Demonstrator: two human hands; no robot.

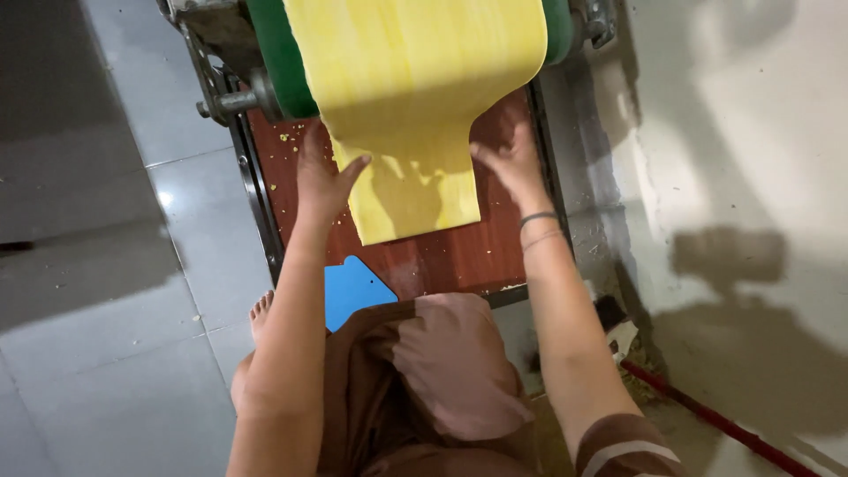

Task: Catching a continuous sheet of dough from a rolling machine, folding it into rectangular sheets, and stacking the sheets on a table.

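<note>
Reddish-brown board [442, 256] under the green roller [281, 62]: yellow dough sheet [415, 106] hangs toward the person, left hand [320, 181] and right hand [511, 159] open, flanking its edges

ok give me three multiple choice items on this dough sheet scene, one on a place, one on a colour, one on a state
1. Where does the blue scraper lie?
A. on the near edge of the reddish-brown board, left of middle
B. on top of the roller
C. on the floor tiles by the broom

2. What colour is the roller that the dough sheet hangs from?
A. red
B. green
C. white

3. How are the two hands placed?
A. both resting in the lap
B. one holds the scraper
C. the left hand and right hand are at either side edge of the hanging sheet

Answers:
1 A, the scraper sits on the board's near edge by the person's knee.
2 B, green shows on both sides of the yellow sheet.
3 C, each hand touches one side of the sheet.
</note>
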